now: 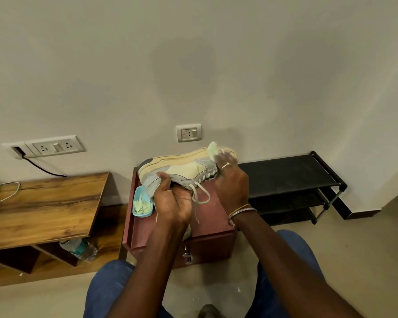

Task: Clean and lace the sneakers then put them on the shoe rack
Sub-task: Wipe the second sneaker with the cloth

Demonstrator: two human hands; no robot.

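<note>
Plain grey wall [193, 65] behind, and a sneaker [182, 171] held over a small red cabinet [214, 226] in the middle of the frame.

Left hand [172, 200] has its fingers curled tight around the heel end of the sneaker, which is tipped on its side with a loose lace [199, 198] hanging down. Right hand [231, 182] pinches a pale wipe [213, 150] against the toe end. Blue tray [143, 203] sits on the cabinet, just left of the sneaker. Black shoe rack [289, 180] stands on the right.

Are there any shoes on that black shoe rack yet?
No, the shelves of the black shoe rack that can be seen hold nothing, and the one sneaker in plain view is held over the red cabinet.
</note>
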